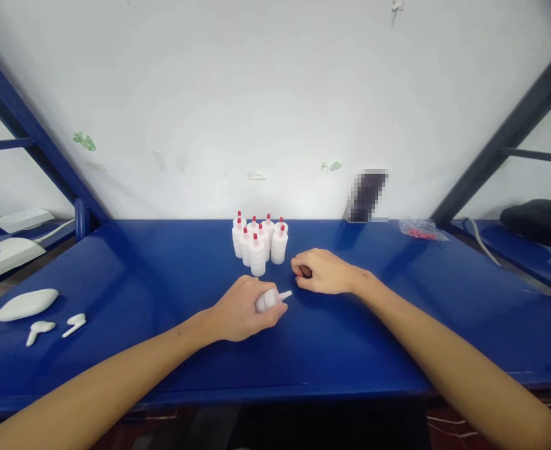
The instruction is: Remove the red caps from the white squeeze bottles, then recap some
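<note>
My left hand (247,307) is wrapped round a white squeeze bottle (267,300), which lies tilted with its bare nozzle pointing right. No red tip sits on that nozzle. Just to the right, my right hand (322,270) is closed with its fingers curled. A speck of red, apparently a small red cap (298,274), shows between the fingertips; most of it is hidden. Beyond both hands stands a close group of several upright white squeeze bottles (257,257), each with a red cap on its nozzle.
The blue table (163,262) meets a white wall. On the left lie a white earbud case (27,304) and two earbuds (40,331). A clear bag with red pieces (423,231) lies at the back right. A dark blurred rectangular object (368,195) leans against the wall.
</note>
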### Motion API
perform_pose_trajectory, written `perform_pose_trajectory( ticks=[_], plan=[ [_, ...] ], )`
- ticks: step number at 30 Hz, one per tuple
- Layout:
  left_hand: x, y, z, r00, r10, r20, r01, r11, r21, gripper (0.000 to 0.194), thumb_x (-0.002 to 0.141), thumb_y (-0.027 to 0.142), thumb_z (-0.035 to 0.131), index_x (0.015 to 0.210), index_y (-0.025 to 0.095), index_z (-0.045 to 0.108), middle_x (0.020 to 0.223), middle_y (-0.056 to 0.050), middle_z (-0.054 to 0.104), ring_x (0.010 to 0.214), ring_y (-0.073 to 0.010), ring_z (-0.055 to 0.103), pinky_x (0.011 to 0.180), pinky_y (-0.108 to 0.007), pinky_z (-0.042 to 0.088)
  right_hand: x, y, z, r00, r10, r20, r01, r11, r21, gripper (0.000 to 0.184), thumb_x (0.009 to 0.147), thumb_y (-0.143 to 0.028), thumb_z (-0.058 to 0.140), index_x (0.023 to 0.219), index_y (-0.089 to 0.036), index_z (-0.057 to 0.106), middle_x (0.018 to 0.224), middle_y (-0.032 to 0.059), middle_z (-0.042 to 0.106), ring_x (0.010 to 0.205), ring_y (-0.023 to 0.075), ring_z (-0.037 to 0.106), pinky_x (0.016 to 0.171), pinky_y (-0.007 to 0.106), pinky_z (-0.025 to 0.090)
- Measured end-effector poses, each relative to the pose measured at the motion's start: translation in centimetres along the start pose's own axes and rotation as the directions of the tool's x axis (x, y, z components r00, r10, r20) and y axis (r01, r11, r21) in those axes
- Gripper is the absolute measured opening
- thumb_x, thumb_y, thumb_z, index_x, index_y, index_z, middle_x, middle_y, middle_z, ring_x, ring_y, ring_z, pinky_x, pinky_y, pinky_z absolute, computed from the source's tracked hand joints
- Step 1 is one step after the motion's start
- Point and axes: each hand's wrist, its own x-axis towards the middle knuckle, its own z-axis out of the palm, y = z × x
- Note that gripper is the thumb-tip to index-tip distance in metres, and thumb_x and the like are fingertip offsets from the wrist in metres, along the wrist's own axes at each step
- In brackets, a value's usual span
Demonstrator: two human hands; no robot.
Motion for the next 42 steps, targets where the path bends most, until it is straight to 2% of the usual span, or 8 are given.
perform_pose_trajectory(
  ticks=[8,14,20,25,28,33,37,42],
  plan=[
    [-0.2,0.4,0.1,0.986,-0.016,-0.165,0.015,1.0,-0.007,0.035,0.092,0.039,0.05,0.065,0.017,0.046,0.053,0.006,0.043,0.047,-0.0068,0.036,0.05,-0.022,0.028,0.5,-0.2,0.1,0.993,-0.083,0.083,0.055,0.955,0.291,0.022,0.079,-0.02,0.046,0.057,-0.018,0.046,0.066,-0.0011,0.051,0.062,0.0126,0.045,0.063,0.028,0.033],
    [-0.1,0.4,0.0,0.987,-0.02,-0.16,0.03,0.998,0.059,0.039,0.095,0.05,0.048,0.074,0.017,0.048,0.058,0.005,0.05,0.051,-0.0092,0.043,0.054,-0.024,0.029,0.3,-1.5,0.5,0.946,-0.121,-0.299,0.241,0.882,0.404,0.041,0.093,-0.035,0.037,0.055,-0.021,0.033,0.052,-0.0038,0.038,0.055,0.0122,0.035,0.068,0.032,0.033],
    [0.2,0.0,0.0,0.991,-0.059,-0.123,0.066,0.996,0.053,0.047,0.094,0.062,0.045,0.08,0.017,0.049,0.066,0.002,0.055,0.055,-0.0116,0.046,0.054,-0.024,0.03,-0.4,-4.3,2.3,0.886,-0.174,-0.429,0.313,0.908,0.279,0.027,0.091,-0.03,0.052,0.066,-0.019,0.049,0.054,-0.0045,0.045,0.054,0.0111,0.039,0.058,0.026,0.031],
    [0.1,0.0,0.0,0.984,-0.089,-0.155,0.097,0.994,0.042,0.041,0.098,0.053,0.04,0.078,0.018,0.046,0.058,0.004,0.051,0.05,-0.0108,0.043,0.053,-0.025,0.029,0.1,-1.5,1.8,0.834,0.079,-0.545,0.12,0.94,0.321,0.03,0.088,-0.03,0.042,0.059,-0.021,0.041,0.054,-0.0028,0.041,0.052,0.0117,0.037,0.053,0.026,0.029],
    [-0.1,-0.1,-0.2,0.988,-0.016,-0.157,0.02,1.0,0.024,0.032,0.1,0.039,0.034,0.078,0.018,0.045,0.057,0.003,0.052,0.05,-0.0107,0.045,0.055,-0.025,0.032,0.4,1.2,0.4,0.875,0.24,-0.421,-0.233,0.97,0.069,0.026,0.08,-0.029,0.046,0.056,-0.021,0.039,0.053,-0.0016,0.041,0.053,0.0129,0.036,0.055,0.028,0.025],
    [-0.3,0.0,-0.2,0.987,-0.001,-0.162,0.02,0.993,0.115,0.019,0.096,0.032,0.041,0.09,0.018,0.052,0.062,0.003,0.055,0.053,-0.0118,0.047,0.056,-0.026,0.034,0.4,3.9,-0.4,0.787,0.53,-0.316,-0.597,0.783,-0.176,0.026,0.081,-0.038,0.047,0.062,-0.021,0.055,0.065,0.0056,0.06,0.061,0.0193,0.049,0.055,0.029,0.026],
    [0.0,0.1,0.2,0.994,-0.044,-0.103,0.055,0.992,0.112,0.025,0.098,0.042,0.045,0.104,0.02,0.056,0.079,0.001,0.065,0.064,-0.0136,0.056,0.061,-0.027,0.038,0.5,4.0,-0.2,0.691,0.523,-0.499,-0.623,0.781,-0.045,0.027,0.082,-0.039,0.05,0.065,-0.021,0.059,0.067,0.0057,0.064,0.063,0.0201,0.054,0.056,0.029,0.028],
    [0.2,-0.1,0.7,0.994,-0.023,-0.105,0.031,0.996,0.08,0.03,0.098,0.046,0.046,0.11,0.021,0.057,0.092,-0.001,0.068,0.076,-0.0157,0.061,0.07,-0.028,0.043,1.0,1.6,0.4,0.645,0.369,-0.669,-0.332,0.924,0.19,0.033,0.082,-0.041,0.059,0.057,-0.02,0.051,0.051,-0.0019,0.051,0.051,0.0124,0.044,0.055,0.027,0.033]
  ],
)
